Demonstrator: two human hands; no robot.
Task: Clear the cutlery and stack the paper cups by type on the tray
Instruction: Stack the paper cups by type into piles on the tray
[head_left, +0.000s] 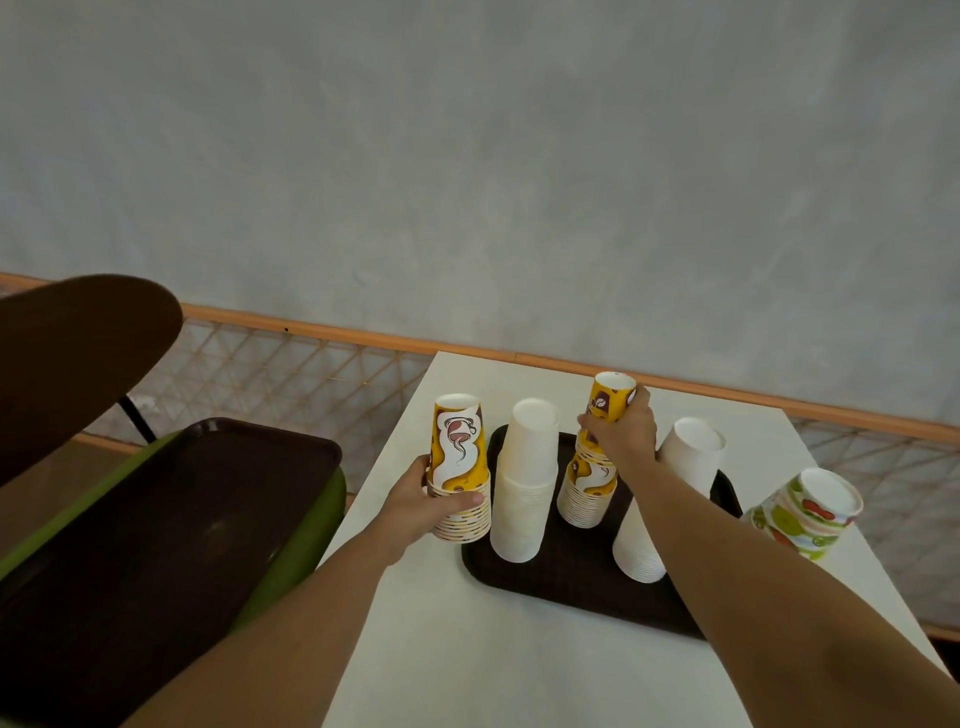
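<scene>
— Yellow paper in both hands: why?

— Sorting by type, I'd judge. The left grip (421, 501) curls round the lower rims of a yellow stack (460, 457). That stack stands upside down on the white surface (467, 649), just beside the left edge of the brown tray (571, 587). The right grip (621, 434) closes fingers and thumb round the upper cups of a matching yellow stack (589, 493) on the tray, at the centre of the frame. The two probably belong together as one pile.

— And the others?

— A left white stack (524, 478) and a right white stack (691, 452) stand on the tray, either side of it. A green-patterned stack (810, 512) leans on the surface at the right, off the tray.

— What can't you make out?

— Whether those upper cups sit on the lower ones or are held clear. The right forearm (727, 571) hides the right white stack's middle and part of the tray. No cutlery shows. A second tray (182, 519) at lower left is cut off by the frame.
</scene>
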